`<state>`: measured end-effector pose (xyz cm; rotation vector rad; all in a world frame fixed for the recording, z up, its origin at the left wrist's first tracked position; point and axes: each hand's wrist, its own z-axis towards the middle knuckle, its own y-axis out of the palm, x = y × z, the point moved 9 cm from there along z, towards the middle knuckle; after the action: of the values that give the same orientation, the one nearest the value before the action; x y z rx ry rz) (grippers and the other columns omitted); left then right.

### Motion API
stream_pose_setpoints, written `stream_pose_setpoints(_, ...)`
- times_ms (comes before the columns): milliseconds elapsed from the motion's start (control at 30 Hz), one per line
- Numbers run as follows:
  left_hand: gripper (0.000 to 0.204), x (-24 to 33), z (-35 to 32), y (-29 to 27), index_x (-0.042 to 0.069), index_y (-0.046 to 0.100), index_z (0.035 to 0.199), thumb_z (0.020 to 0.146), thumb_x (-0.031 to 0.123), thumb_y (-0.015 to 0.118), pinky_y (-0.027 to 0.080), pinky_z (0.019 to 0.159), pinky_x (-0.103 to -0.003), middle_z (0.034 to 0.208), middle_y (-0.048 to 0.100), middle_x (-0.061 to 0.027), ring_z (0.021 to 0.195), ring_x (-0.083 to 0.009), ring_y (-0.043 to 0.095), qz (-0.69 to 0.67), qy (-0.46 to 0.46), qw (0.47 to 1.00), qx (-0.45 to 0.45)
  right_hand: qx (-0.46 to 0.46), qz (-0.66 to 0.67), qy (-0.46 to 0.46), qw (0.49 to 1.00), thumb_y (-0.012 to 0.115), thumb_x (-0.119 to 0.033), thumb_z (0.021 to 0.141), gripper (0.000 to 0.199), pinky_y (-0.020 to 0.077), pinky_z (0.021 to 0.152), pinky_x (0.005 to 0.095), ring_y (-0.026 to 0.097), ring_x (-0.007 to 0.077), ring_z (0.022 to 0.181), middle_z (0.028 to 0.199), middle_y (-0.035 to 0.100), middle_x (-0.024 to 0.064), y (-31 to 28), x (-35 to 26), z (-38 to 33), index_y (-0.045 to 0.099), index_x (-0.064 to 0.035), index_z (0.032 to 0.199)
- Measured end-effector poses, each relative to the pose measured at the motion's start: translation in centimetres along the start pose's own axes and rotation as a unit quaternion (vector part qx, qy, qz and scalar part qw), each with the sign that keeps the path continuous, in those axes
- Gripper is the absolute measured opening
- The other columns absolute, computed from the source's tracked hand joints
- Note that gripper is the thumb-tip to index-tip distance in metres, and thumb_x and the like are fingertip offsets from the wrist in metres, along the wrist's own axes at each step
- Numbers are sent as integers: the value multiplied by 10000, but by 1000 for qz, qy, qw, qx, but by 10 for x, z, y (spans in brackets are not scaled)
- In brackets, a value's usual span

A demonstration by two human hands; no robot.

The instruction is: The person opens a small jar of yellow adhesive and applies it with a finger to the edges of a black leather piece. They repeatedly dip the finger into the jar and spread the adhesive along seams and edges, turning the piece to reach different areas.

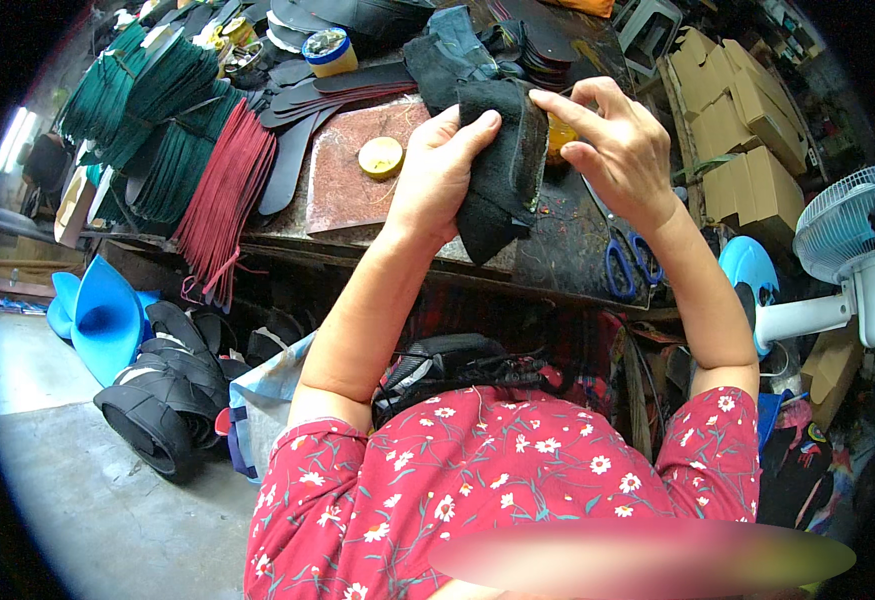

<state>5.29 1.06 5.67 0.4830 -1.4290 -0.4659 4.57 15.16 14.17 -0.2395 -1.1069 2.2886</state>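
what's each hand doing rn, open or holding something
Left hand: closed, holding the black fabric piece under its thumb.
Right hand: open, fingers loosely bent, index fingertip at the piece's upper right corner.

I'm seeing grey floor (87, 500) spreading across the lower left, white light (14, 140) glowing at upper left, a dark table (562, 262) filling the upper middle, and a grey stool (649, 32) standing at upper right.

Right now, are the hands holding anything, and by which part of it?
Black fabric piece: left hand grips its left side; right hand is at its upper right corner, grip unclear.
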Motion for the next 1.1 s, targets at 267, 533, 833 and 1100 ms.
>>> stream_pose_setpoints(267, 191, -4, 7, -3, -3, 642, 1076, 969, 133, 563, 556, 724, -278, 960, 693, -67, 816, -128, 666, 27, 1, 1000, -6, 25, 25, -34, 999, 281, -698, 938, 741, 493, 616, 318, 592, 204, 696, 907, 585, 60, -4, -17, -1, 722, -151, 1171)
stream_pose_setpoints(533, 223, -8, 13, -6, 9, 647, 1118, 966, 163, 592, 567, 702, -273, 961, 703, -70, 779, -133, 677, 16, 23, 1000, -7, 30, 36, -140, 989, 362, -719, 896, 703, 489, 618, 325, 571, 205, 684, 857, 581, 51, -11, -49, -16, 747, -181, 1134)
stream_pose_setpoints(833, 221, 31, 4, -21, -34, 628, 1110, 985, 127, 542, 585, 733, -317, 981, 708, -117, 781, -192, 701, -17, 81, 996, 15, -41, 28, -26, 998, 624, -457, 863, 317, 540, 706, 347, 633, 217, 812, 890, 619, 13, 10, 32, -24, 754, -214, 1020)
stream_pose_setpoints(1100, 310, 10, 8, -10, -17, 597, 1199, 895, 34, 565, 552, 828, -309, 1070, 683, -95, 913, -175, 674, 39, 28, 999, -6, -161, -140, 64, 975, 565, -31, 794, 365, 527, 849, 366, 586, 220, 1057, 1122, 632, -9, 90, 98, -29, 763, -266, 991)
